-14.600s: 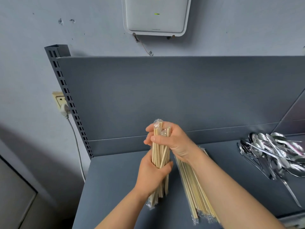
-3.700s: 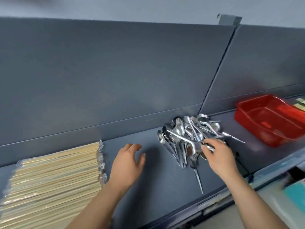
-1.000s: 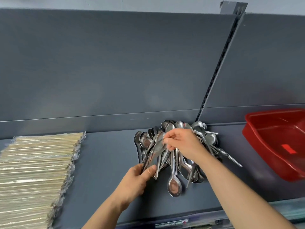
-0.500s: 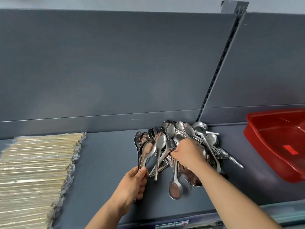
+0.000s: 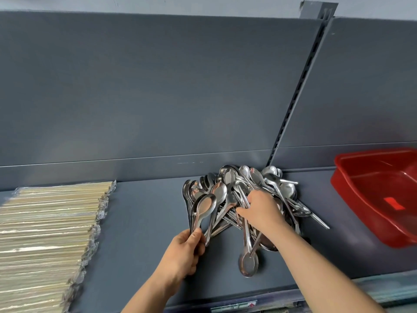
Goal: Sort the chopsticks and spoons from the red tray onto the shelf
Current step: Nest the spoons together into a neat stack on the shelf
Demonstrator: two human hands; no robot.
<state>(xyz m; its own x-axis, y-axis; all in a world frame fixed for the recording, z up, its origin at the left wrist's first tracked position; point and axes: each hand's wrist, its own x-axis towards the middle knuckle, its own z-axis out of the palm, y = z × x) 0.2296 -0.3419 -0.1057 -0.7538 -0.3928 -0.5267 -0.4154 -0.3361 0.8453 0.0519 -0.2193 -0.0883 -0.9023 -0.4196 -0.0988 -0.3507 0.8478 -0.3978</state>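
A matte, dark blue-grey metal shelf (image 5: 140,222) fills the head view, backed by a flat panel (image 5: 158,86) of the same colour. A slotted upright (image 5: 300,86) runs up the panel at a slant, and a strip of pale wall (image 5: 158,3) shows above. A label strip (image 5: 234,307) lines the shelf's front edge.

At the far left lie rows of pale wooden chopsticks (image 5: 45,233) in crinkled clear plastic sleeves, side by side and flat on the shelf. Near the middle, against the panel at the foot of the upright, sits a tangled heap of shiny steel spoons (image 5: 248,184) with oval bowls and thin handles pointing many ways. To the right, apart from the heap, stands the glossy red tray (image 5: 352,206), rectangular with rounded corners, with a small red sticker (image 5: 393,203) on its floor.

The left hand (image 5: 182,254) grips the handles of a few spoons, the nearest one (image 5: 204,206) bowl up. The right hand (image 5: 261,211) rests on the heap, fingers curled round handles there
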